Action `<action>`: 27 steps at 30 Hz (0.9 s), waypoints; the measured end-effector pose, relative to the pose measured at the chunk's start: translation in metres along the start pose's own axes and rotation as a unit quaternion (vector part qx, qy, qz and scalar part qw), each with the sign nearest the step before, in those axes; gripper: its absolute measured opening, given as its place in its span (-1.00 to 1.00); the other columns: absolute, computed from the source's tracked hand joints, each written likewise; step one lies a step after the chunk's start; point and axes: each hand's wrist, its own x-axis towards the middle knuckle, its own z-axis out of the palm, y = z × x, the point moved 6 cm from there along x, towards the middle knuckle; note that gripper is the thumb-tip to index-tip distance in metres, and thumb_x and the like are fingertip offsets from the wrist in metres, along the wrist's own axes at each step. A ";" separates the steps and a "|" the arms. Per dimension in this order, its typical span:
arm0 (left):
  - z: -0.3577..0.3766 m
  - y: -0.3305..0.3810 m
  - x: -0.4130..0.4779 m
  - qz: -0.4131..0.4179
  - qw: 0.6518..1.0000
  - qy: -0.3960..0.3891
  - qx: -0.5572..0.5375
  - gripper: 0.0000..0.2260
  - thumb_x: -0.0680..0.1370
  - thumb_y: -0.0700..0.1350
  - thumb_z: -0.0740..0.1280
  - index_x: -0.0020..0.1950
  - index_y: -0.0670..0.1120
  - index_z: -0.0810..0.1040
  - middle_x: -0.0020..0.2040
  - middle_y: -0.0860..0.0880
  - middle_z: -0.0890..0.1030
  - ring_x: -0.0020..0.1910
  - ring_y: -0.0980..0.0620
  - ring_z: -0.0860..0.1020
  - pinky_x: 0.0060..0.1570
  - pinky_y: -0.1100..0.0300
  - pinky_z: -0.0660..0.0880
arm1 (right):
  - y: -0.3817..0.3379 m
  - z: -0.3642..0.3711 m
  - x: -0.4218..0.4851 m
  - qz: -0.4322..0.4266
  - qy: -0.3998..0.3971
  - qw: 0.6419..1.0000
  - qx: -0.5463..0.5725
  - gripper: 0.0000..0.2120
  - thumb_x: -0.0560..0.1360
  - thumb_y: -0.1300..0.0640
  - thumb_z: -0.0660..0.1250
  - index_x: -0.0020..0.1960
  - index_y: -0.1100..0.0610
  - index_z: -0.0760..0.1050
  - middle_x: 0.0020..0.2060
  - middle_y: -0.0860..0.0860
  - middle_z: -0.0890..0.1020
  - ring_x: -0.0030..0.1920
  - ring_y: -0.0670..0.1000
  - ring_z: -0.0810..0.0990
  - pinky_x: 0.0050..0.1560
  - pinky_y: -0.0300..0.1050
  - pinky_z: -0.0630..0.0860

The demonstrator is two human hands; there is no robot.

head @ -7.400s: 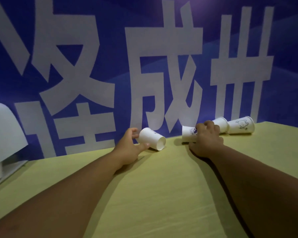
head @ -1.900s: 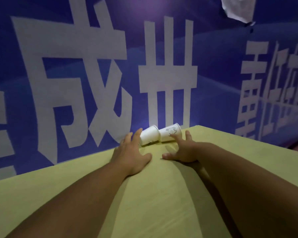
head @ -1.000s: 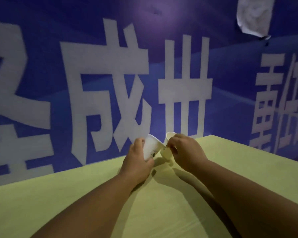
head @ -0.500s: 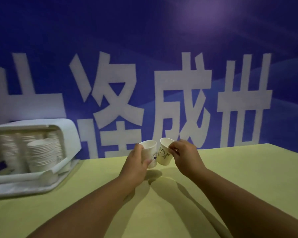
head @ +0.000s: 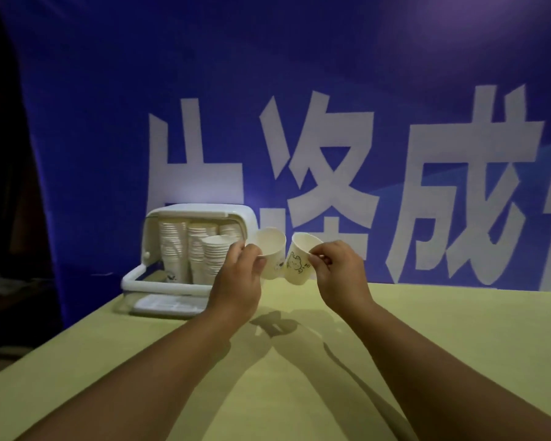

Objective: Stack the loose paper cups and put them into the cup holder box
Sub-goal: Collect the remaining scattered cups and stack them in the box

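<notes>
I hold two white paper cups in the air above the yellow-green table point(head: 299, 377). My left hand point(head: 240, 281) grips one cup point(head: 272, 253), which stands nearly upright with its mouth up. My right hand point(head: 337, 268) pinches the other cup point(head: 299, 264), which bears a cartoon drawing and tilts to the left. The two cups touch side by side. Behind and to the left stands the white cup holder box point(head: 201, 214), its lid raised, with several tall stacks of cups point(head: 215, 259) inside.
A blue banner point(head: 299, 106) with big white characters hangs right behind the table's far edge. The box's open door point(head: 163, 305) lies flat in front of it. The table's left edge runs diagonally past the box, with a dark area beyond.
Both hands have carried the cups leftward toward the box, and my view has swung left with them. About two seconds ago the cups lay on their sides on the table.
</notes>
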 end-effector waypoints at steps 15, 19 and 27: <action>-0.061 -0.100 0.054 -0.084 0.993 0.050 0.064 -0.75 0.73 -0.10 0.08 0.27 -0.12 0.49 0.52 -0.04 0.35 0.20 0.14 0.39 0.07 0.20 0.41 | -0.092 0.073 0.068 0.003 0.101 0.981 0.163 -0.89 0.59 0.13 0.33 0.10 0.06 0.59 -0.01 -0.06 0.52 0.00 -0.05 0.54 -0.05 -0.28 0.53; -0.063 -0.095 0.052 -0.053 0.986 -0.035 0.152 -0.81 0.72 -0.03 0.03 0.09 0.01 0.43 0.54 0.00 0.27 0.31 0.03 0.34 0.15 0.06 0.44 | -0.102 0.089 0.063 -0.037 0.086 0.985 0.144 -0.88 0.59 0.14 0.34 0.10 0.05 0.58 0.00 -0.09 0.48 0.01 -0.08 0.49 -0.10 -0.39 0.43; -0.034 -0.104 0.035 -0.110 0.988 -0.083 0.071 -0.47 0.57 0.06 0.41 0.41 0.06 0.20 0.51 0.00 0.28 0.40 -0.08 0.42 0.27 -0.01 0.51 | -0.103 0.096 0.061 -0.100 0.055 0.989 0.097 -0.92 0.58 0.14 0.36 0.06 0.05 0.58 0.23 -0.04 0.43 0.08 -0.15 0.35 -0.06 -0.45 0.32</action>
